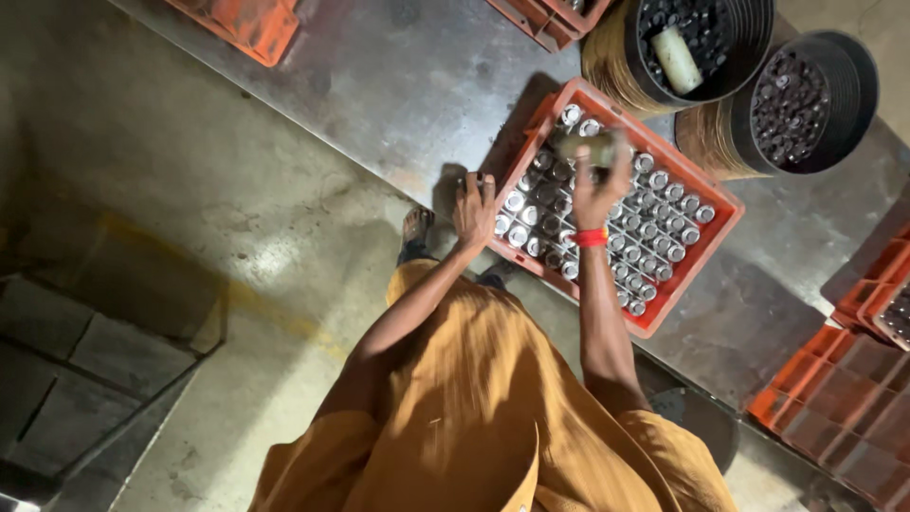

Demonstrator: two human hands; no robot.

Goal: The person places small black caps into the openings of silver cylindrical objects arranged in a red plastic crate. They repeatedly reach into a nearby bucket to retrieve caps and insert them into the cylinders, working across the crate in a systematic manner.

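An orange plastic crate (697, 256) sits on a grey metal table (398, 85), filled with several small bottles (654, 248) with silvery caps. My left hand (473, 210) rests on the crate's near-left corner, fingers curled over the rim. Above the crate's middle, my right hand (597, 185), with a red band at the wrist, grips a blurred greenish object (586, 145); what it is I cannot tell.
Two black tubs (749, 47) (853, 104) holding small dark caps stand beyond the crate, one with a pale cylinder (677, 59). More orange crates (248, 23) (834, 398) lie at the table's corners. A concrete floor (152, 237) lies left.
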